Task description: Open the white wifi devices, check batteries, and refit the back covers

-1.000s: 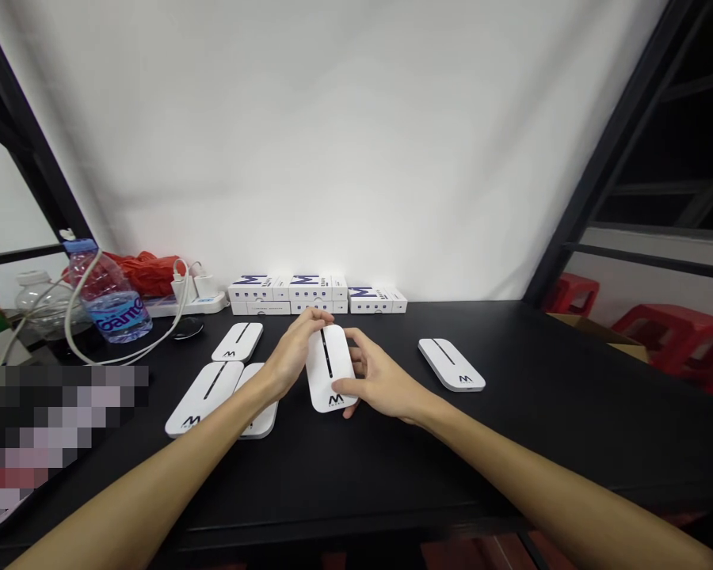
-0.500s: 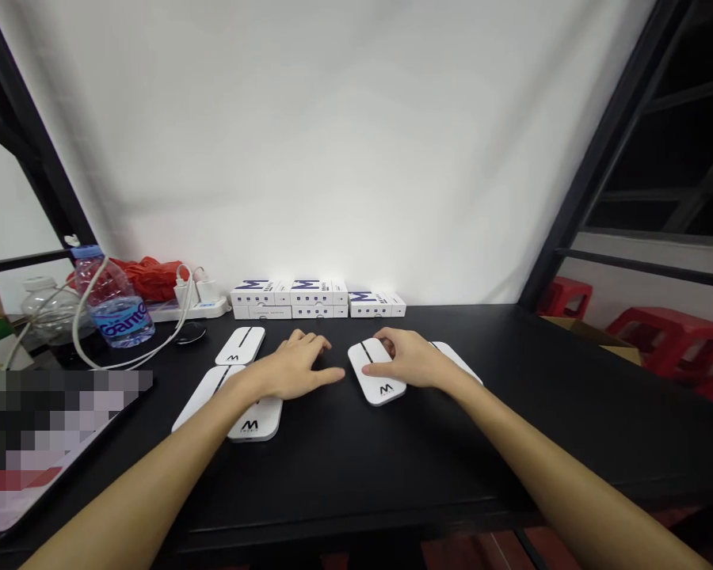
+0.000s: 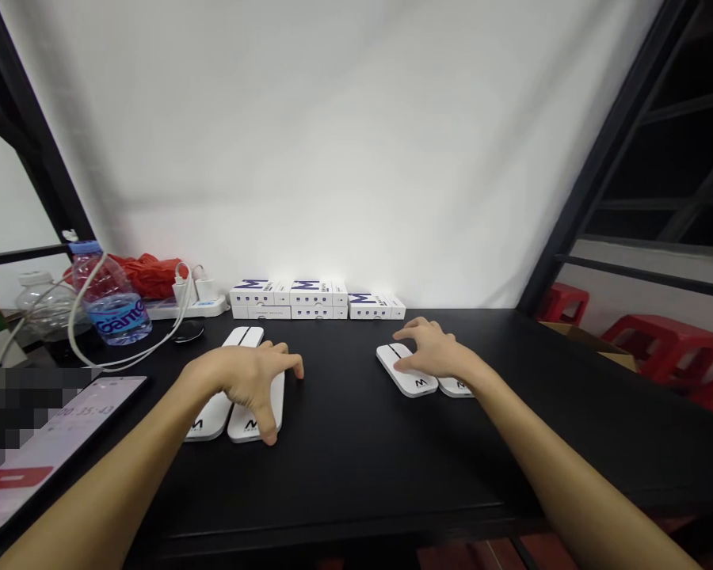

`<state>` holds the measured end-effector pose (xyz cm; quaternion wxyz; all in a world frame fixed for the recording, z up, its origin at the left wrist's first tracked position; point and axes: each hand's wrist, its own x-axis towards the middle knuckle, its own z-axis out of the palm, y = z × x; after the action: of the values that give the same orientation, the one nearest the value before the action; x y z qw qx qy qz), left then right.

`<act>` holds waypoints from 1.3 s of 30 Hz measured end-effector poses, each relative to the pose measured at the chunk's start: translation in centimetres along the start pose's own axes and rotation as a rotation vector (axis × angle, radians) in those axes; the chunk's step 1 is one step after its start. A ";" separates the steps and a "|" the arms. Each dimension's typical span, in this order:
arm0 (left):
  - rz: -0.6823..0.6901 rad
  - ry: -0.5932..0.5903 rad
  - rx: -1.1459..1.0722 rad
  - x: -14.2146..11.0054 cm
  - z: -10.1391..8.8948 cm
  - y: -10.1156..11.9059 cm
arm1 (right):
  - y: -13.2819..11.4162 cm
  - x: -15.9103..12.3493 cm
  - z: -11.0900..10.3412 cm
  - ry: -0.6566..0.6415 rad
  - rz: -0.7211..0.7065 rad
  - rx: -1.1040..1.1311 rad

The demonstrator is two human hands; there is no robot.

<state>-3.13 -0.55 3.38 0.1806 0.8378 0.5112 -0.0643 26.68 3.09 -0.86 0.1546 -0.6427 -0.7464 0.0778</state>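
Observation:
My left hand (image 3: 246,376) hovers over the left group of flat white rounded devices, fingers spread and thumb pointing down by the near edge of one white device (image 3: 275,408). Whether it touches that device I cannot tell. Beside it lies another white device (image 3: 214,416), partly under my wrist, and a third (image 3: 243,336) sits behind. On the right, my right hand (image 3: 431,348) is over a white device (image 3: 417,385) with a black stripe and logo. Its thumb and fingers are apart. A further white device (image 3: 456,388) lies alongside, mostly hidden by that hand.
Several white boxes (image 3: 318,299) stand along the wall. To the left are a water bottle (image 3: 119,309), a white cable (image 3: 74,317), a power strip (image 3: 214,306), a black mouse (image 3: 188,331) and a tablet-like screen (image 3: 89,419). Red stools (image 3: 665,340) stand beyond the black table (image 3: 345,475).
The right-hand device has moved right, up against its neighbour, and my right hand's fingers have parted. My left hand has shifted left and nearer, thumb swinging down over the left device.

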 end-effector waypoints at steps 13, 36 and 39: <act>0.383 0.276 -0.636 3.3 2.3 1.6 | -5.9 -3.2 2.3 0.063 -0.820 0.482; 0.430 0.307 -1.068 5.5 4.5 1.0 | -5.9 -2.5 3.4 0.371 -0.947 0.507; 0.434 0.328 -1.041 5.7 4.5 0.9 | -5.8 -2.5 3.4 0.391 -0.963 0.473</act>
<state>0.70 2.19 -2.23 0.4958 0.7232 0.3137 0.3642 20.46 0.03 -2.61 0.4475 -0.1804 -0.8748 0.0435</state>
